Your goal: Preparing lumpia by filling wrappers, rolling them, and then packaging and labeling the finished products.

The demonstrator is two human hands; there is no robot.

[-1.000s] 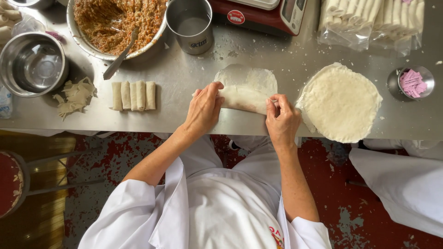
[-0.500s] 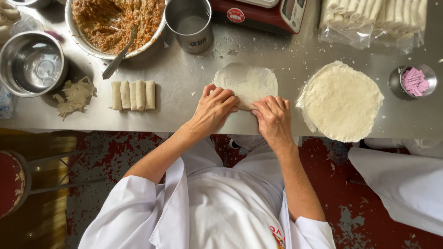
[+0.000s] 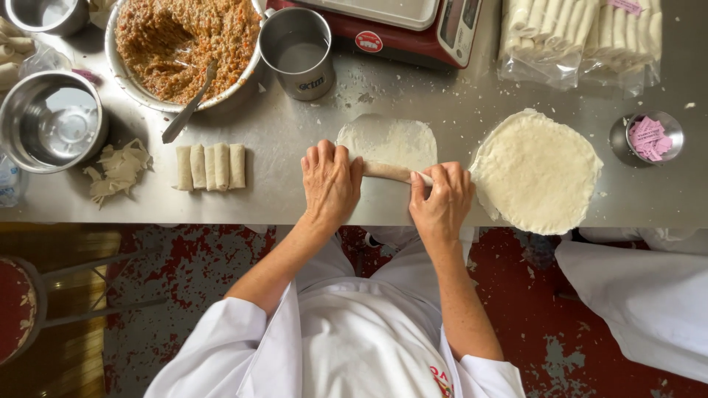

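Head view: left hand and right hand now press a half-rolled wrapper near the table's front edge; earlier flat, it has tightened into a roll.

Left hand, right hand palms down, fingers curled, side by side.
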